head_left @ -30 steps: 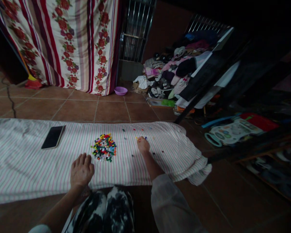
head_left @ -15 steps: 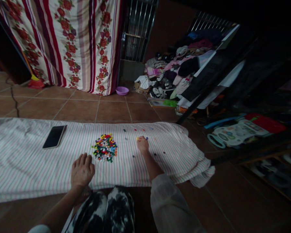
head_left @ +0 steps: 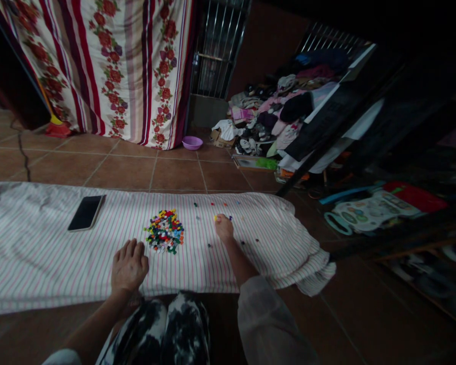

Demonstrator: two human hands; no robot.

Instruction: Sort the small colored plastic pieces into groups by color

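A heap of small multicoloured pieces (head_left: 164, 231) lies on the striped cloth (head_left: 53, 253). Just left of and below the heap, my left hand (head_left: 129, 264) rests on the cloth, fingers slightly apart, holding nothing. To the right of the heap, my right hand (head_left: 224, 228) has its fingers pinched together beside a yellow piece (head_left: 216, 218); what lies between the fingertips is too small to make out. Single pieces are spread around that hand: a green one (head_left: 195, 205), a red one (head_left: 212, 204), an orange one (head_left: 225, 205), a blue one (head_left: 230, 218) and several others.
A phone (head_left: 86, 213) lies on the cloth at the left. Beyond the cloth are a tiled floor, a purple basin (head_left: 192, 143), a floral curtain (head_left: 133, 66) and a pile of clothes (head_left: 273, 111). A dark pole (head_left: 307, 162) slants at the right.
Both hands keep practically the same place and pose. The view has shifted very slightly.
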